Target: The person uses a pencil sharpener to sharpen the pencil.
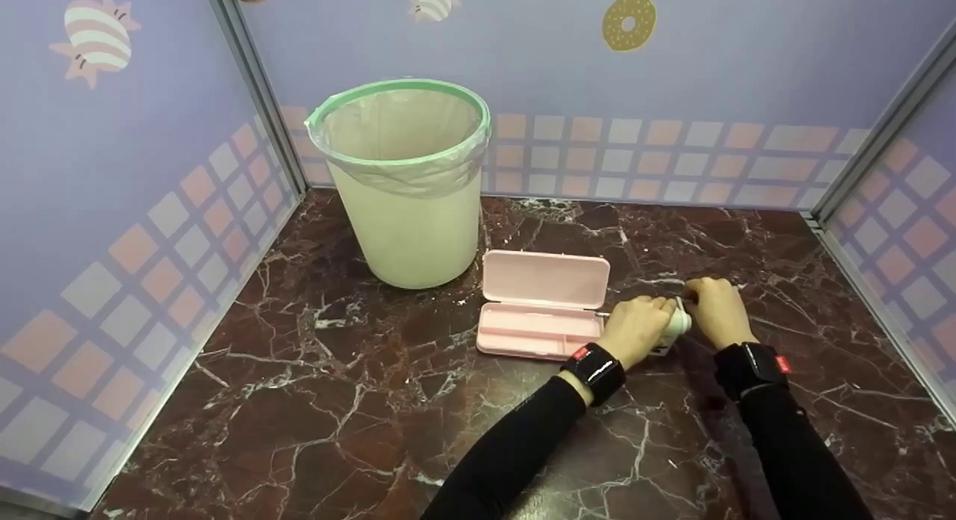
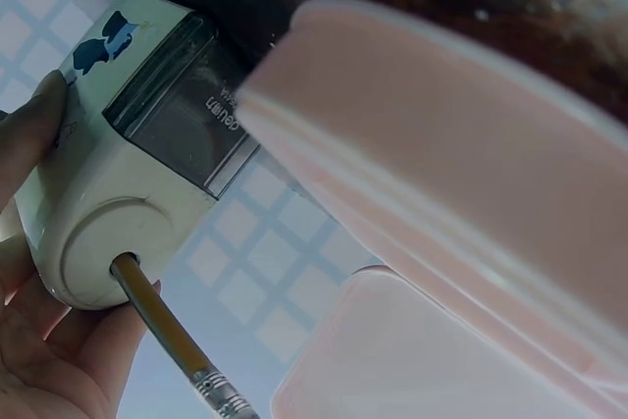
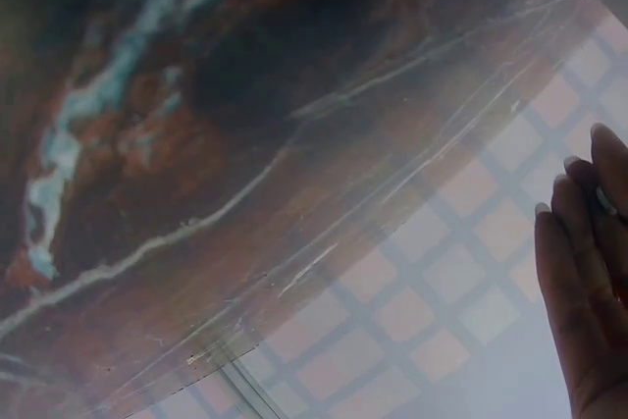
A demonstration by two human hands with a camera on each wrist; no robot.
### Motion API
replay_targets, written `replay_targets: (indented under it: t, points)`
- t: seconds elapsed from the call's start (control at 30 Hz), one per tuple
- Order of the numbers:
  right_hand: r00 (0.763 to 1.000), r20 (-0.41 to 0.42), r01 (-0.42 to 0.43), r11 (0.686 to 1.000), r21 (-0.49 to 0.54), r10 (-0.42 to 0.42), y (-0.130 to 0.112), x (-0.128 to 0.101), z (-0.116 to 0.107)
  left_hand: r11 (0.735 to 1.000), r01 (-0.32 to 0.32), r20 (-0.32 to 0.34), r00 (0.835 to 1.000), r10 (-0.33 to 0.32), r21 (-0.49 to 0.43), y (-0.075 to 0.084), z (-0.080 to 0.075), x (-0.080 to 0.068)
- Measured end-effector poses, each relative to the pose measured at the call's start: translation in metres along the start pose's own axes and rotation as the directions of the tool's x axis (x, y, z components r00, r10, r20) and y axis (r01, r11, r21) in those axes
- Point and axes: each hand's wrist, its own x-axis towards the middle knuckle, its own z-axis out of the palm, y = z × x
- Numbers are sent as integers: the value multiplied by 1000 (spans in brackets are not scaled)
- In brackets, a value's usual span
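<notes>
A cream desk pencil sharpener [image 2: 118, 193] stands on the marble table [image 1: 373, 400], just right of an open pink pencil case [image 1: 541, 303]. A yellow pencil [image 2: 162, 326] is stuck in its front hole, eraser end pointing towards the case [image 2: 471, 203]. My left hand [image 1: 635, 329] grips the sharpener's body [image 1: 680, 323], thumb on one side and fingers [image 2: 39, 360] under it. My right hand [image 1: 715, 309] is curled at the sharpener's right end, fingers [image 3: 587, 272] pinching a small grey part, apparently the crank. Most of the sharpener is hidden by both hands in the head view.
A pale bin [image 1: 407, 184] lined with a green-rimmed bag stands at the back left of the table, close to the case's lid. Patterned partition walls [image 1: 672, 94] close off the table on the left, back and right.
</notes>
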Motion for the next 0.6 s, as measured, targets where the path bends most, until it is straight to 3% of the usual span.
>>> replay_targets:
  t: [0.23,0.6]
  points:
    - [995,100,-23,1000,-16,25,0,3,-3,1000,-2,3,1000,2,-20,0,-2,0]
    - [983,185,-9,1000,-11,11,3,8,-2,1000,6,17,1000,-5,-20,-1,-2,0]
